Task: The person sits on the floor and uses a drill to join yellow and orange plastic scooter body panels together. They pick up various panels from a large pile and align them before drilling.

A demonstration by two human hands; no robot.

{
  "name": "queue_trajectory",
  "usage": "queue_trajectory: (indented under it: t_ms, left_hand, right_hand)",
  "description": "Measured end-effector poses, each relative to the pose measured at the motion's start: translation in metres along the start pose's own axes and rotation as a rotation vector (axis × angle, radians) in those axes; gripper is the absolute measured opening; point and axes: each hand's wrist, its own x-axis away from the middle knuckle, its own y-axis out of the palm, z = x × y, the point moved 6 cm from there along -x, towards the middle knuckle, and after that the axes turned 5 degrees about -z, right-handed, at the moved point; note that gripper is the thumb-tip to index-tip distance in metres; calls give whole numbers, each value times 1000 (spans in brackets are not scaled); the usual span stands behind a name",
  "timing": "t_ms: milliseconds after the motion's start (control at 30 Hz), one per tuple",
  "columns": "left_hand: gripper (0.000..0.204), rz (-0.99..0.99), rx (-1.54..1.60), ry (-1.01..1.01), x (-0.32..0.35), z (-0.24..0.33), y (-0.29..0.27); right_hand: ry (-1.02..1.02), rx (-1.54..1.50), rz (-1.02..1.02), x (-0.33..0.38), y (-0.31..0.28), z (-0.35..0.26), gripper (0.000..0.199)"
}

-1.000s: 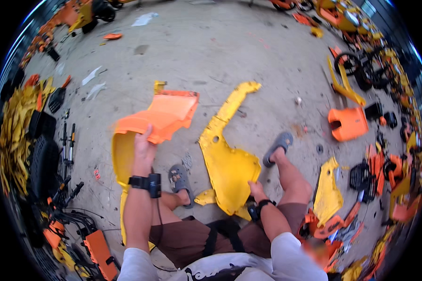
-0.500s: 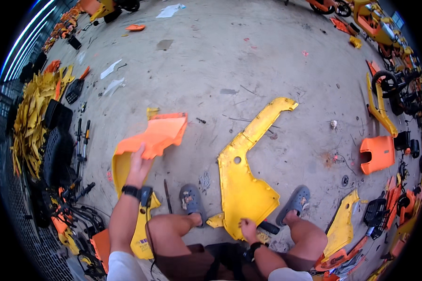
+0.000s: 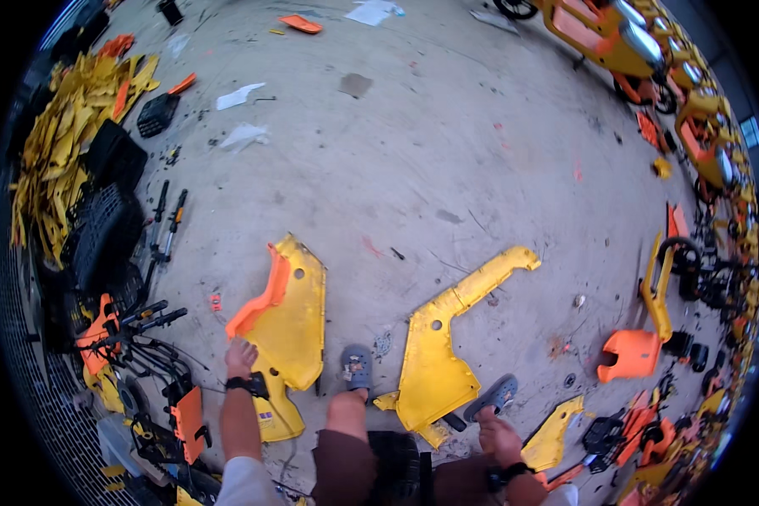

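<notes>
At the lower left, my left hand is closed at the lower end of an orange edge on a yellow plastic panel with a round hole. A second yellow panel lies partly under it, nearer my left arm. A larger yellow panel with a long bent arm and a round hole lies on the floor between my feet. My right hand is apart from it, beside my right clog, with curled fingers. Whatever they may hold is hidden. A dark grip-like piece pokes out by the large panel.
Yellow panels form a heap at the far left, beside black baskets. Forks and handlebar parts lie nearer. On the right are an orange shell, another yellow panel and rows of yellow scooters.
My left hand has lowered the orange-edged panel, and its yellow face now shows. My right hand has left the large panel and moved right. The view has shifted and turned.
</notes>
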Motion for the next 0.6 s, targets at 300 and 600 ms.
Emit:
queue_trajectory:
  t_ms: [300, 600]
  left_hand:
    - [24, -468, -1308, 575, 205, 91, 5]
    - [24, -163, -1335, 324, 292, 173, -91]
  right_hand:
    - [-131, 232, 423, 227, -39, -193, 19]
    - [-448, 1070, 236, 134, 162, -300, 27]
